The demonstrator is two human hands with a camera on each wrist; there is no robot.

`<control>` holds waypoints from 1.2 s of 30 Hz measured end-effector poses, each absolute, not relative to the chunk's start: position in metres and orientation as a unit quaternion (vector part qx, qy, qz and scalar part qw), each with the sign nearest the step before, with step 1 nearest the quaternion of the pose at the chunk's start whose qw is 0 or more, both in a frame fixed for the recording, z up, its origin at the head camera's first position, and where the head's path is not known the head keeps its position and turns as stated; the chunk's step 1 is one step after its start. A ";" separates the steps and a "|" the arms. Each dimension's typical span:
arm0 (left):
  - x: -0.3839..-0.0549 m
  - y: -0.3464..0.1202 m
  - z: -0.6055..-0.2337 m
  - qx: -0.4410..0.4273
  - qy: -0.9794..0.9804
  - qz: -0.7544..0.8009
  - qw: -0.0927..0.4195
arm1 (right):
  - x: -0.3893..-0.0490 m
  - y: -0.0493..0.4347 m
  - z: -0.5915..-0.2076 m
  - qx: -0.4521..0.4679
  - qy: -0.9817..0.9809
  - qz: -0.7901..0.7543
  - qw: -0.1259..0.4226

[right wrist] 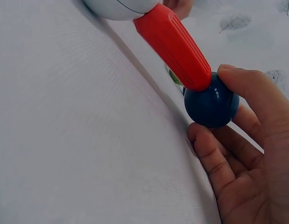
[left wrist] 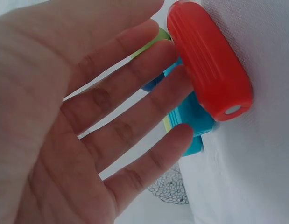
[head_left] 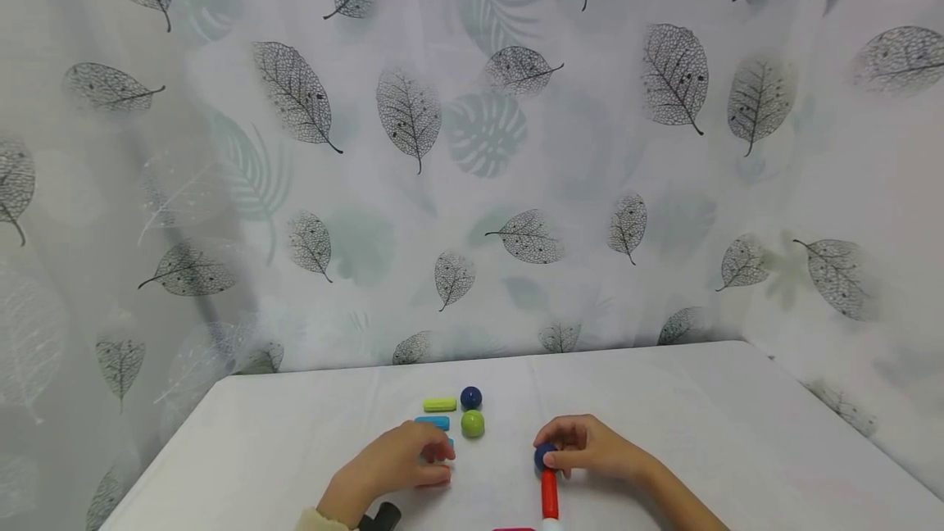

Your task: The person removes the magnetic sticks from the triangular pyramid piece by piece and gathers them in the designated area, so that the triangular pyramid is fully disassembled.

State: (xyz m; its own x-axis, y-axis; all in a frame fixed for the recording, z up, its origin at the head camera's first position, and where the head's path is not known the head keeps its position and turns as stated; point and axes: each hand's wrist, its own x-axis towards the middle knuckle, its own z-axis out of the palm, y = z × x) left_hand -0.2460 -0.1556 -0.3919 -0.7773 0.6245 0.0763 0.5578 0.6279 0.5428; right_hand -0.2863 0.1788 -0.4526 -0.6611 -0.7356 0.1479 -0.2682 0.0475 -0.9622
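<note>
In the head view my right hand (head_left: 601, 451) pinches a dark blue ball (head_left: 543, 457) between thumb and fingers. A red ridged rod (right wrist: 174, 46) joins that ball to a white ball (right wrist: 120, 7), making one chain. My left hand (head_left: 401, 459) hovers over the table's left part with its fingers loosely bent. In the left wrist view its fingertips (left wrist: 181, 77) come right up to another red rod (left wrist: 209, 60), without curling round it. Blue rods (head_left: 435, 422) lie just beyond that hand, partly hidden by it.
A light green rod (head_left: 440, 405), a second dark blue ball (head_left: 471, 397) and a green ball (head_left: 473, 424) lie beyond the left hand. A black object (head_left: 385, 516) is beside the left wrist. A pinkish-red edge (head_left: 514, 529) shows at the bottom. The leaf-patterned curtain (head_left: 472, 211) hangs behind the white table (head_left: 664, 392).
</note>
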 end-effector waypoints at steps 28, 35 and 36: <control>-0.244 -0.146 -0.392 0.324 0.909 0.254 0.060 | -0.280 0.170 -0.447 -0.232 0.686 -0.653 0.220; -0.244 -0.142 -0.394 0.327 0.911 0.244 0.061 | -0.275 0.161 -0.442 -0.218 0.674 -0.665 0.235; -0.244 -0.141 -0.394 0.328 0.911 0.243 0.061 | -0.274 0.159 -0.441 -0.215 0.675 -0.665 0.237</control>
State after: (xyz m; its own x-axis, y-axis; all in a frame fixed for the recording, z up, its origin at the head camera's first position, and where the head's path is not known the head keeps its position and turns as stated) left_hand -0.2444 -0.1412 -0.3943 -0.7778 0.6268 0.0473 0.5672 0.6674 0.4826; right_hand -0.2736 0.1587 -0.4412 -0.7951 -0.6055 -0.0336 0.0247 0.0230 -0.9994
